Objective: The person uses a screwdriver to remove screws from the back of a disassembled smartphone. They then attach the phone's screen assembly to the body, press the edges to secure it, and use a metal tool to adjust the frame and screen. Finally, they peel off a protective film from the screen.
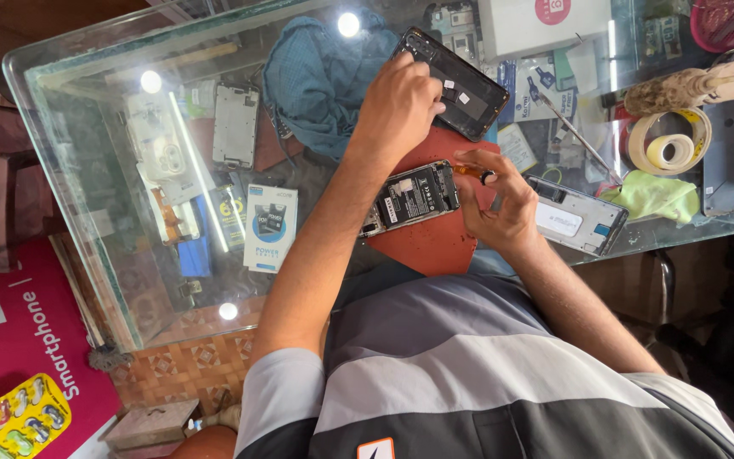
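Closest to me, my right hand [496, 200] pinches a small screwdriver [474, 172] over the opened phone [409, 197] on the red mat [435, 242] at the surface's near edge; my left hand [399, 106], at twelve o'clock, grips the black back cover [462, 81], clutter crowding around.

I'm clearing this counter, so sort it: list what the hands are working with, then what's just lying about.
In use:
left hand on the black phone back cover
right hand holding a small screwdriver
opened phone on the red mat

Lying about:
blue cloth
tape rolls
green cloth
silver phone frame
white box
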